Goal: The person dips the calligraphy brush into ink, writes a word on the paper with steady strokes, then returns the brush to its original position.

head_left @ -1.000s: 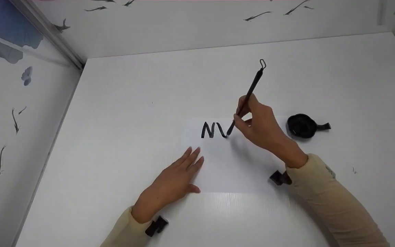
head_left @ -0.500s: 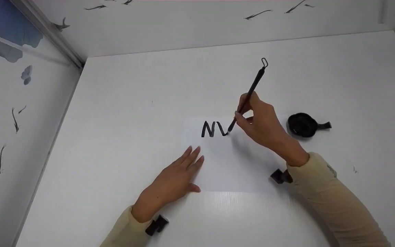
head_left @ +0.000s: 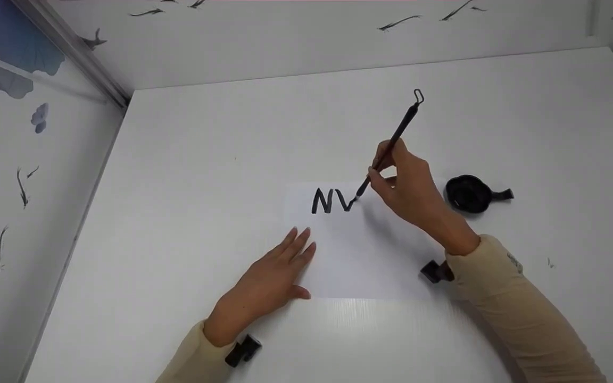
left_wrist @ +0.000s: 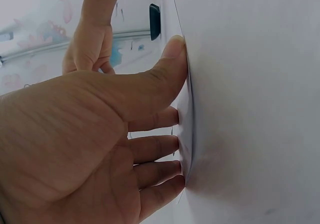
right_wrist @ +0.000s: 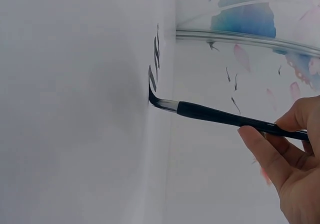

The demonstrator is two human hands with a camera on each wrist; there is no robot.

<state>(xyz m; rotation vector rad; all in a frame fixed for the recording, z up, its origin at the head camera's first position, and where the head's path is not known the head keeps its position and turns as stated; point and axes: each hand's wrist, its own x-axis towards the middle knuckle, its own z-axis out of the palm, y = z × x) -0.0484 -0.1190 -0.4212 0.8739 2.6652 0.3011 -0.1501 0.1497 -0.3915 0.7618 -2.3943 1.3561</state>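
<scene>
My right hand (head_left: 410, 183) pinches a dark-handled brush (head_left: 403, 123) with a hanging loop at its top end. In the right wrist view the inked bristles (right_wrist: 161, 103) bend against the white paper (head_left: 359, 255). Black strokes (head_left: 322, 202) shaped like an N stand on the paper's upper left, with a V-like mark (head_left: 345, 201) beside them ending at the brush tip. My left hand (head_left: 266, 284) rests on the paper's left edge with fingers straight and spread. In the left wrist view its fingertips (left_wrist: 172, 176) and thumb touch the sheet, which lifts slightly there.
A small black dish (head_left: 467, 194) with a short handle stands right of the paper on the white table (head_left: 205, 143). Patterned white panels (head_left: 306, 37) rise behind the table and on its left. A black wrist camera (head_left: 243, 351) sits at the left cuff, another at the right.
My right hand and the brush have moved slightly up and to the right. The second stroke of the V-like mark has grown upward behind the tip. My left hand has stayed put.
</scene>
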